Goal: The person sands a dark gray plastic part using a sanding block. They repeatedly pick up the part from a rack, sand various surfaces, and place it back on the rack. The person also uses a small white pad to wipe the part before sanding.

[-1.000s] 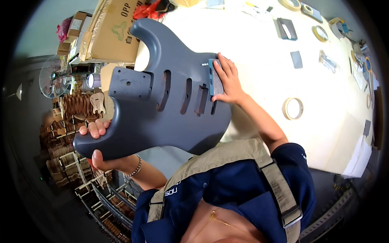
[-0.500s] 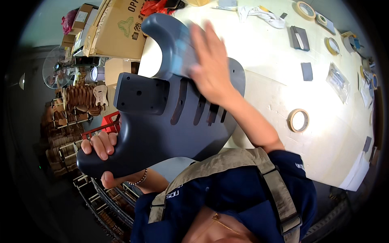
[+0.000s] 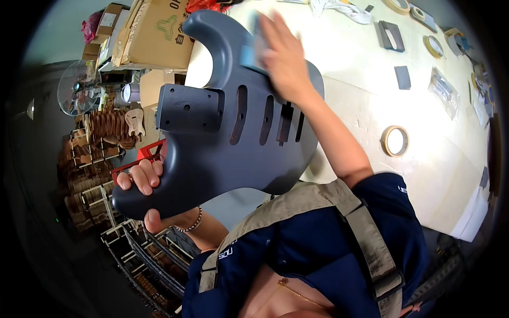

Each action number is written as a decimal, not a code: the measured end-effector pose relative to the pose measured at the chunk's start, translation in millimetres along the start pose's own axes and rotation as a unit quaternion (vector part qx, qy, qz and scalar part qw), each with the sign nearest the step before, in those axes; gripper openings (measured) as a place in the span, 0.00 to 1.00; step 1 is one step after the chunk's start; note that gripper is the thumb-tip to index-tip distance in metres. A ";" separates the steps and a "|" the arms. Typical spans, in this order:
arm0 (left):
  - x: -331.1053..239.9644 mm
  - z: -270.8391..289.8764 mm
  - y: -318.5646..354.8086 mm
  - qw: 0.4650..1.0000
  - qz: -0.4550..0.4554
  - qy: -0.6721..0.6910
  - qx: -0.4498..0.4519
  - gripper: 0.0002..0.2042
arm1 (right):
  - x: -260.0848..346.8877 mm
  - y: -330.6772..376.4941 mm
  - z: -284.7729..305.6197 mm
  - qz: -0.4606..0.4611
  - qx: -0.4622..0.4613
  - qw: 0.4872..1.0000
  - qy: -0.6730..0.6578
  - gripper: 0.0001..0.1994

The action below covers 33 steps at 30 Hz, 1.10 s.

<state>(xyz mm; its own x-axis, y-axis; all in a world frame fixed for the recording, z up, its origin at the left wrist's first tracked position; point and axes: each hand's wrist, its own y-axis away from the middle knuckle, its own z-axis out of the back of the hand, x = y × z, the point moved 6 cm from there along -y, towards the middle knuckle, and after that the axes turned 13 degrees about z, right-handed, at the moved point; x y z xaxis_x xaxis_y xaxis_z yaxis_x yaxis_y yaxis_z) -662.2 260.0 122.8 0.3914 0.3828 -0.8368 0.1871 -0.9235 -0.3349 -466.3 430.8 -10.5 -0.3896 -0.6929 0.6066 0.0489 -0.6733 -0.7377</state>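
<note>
A dark grey electric guitar body (image 3: pixel 207 164) is held up at a tilt in front of me. It has a neck pocket at the left and several slots cut through its face. My left hand (image 3: pixel 143 180) wraps round the lower-left horn, fingers over the face and thumb below. Near the upper horn, my right hand (image 3: pixel 286 61) presses a blue-grey sanding sheet (image 3: pixel 253 55) against the body. The sheet and those fingers are smeared by motion, and part of the sheet is hidden under the hand.
Behind the body stretches a pale worktable (image 3: pixel 360 122) bearing a tape roll (image 3: pixel 395 141), a grey sanding block (image 3: pixel 391 36), a dark sheet (image 3: pixel 402 78) and a plastic bag (image 3: pixel 444 94). Left stand a cardboard box (image 3: pixel 154 40), a fan (image 3: pixel 77 87) and racks of wooden guitar bodies (image 3: pixel 108 127).
My right hand has slid with the sanding sheet to the upper right, across the upper part of the body. The guitar body and my left hand have shifted slightly up and right in view.
</note>
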 end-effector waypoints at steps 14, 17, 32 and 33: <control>2.8 12.8 0.3 0.999 -0.007 0.003 -0.036 0.22 | -79.3 145.7 -0.4 -0.183 0.095 0.973 0.105 0.30; 0.9 19.9 5.5 0.997 -0.018 -0.011 -0.068 0.23 | -11.4 76.5 -12.0 -0.072 0.111 0.986 0.105 0.28; -2.8 97.1 5.4 0.950 0.036 -0.161 -0.265 0.18 | -68.2 139.2 18.2 -0.107 0.166 0.979 0.054 0.30; -0.4 110.0 2.6 0.947 0.038 -0.166 -0.271 0.18 | -55.8 153.2 21.0 -0.090 0.189 0.976 0.061 0.30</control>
<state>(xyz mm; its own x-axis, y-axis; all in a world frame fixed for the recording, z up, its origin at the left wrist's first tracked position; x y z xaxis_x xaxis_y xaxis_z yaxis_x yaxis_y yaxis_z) -761.0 254.6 74.6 0.1350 0.2029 -0.9698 0.6398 -0.7652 -0.0710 -417.7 360.9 -151.2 -0.5287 -0.5345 0.6594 0.2959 -0.8441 -0.4471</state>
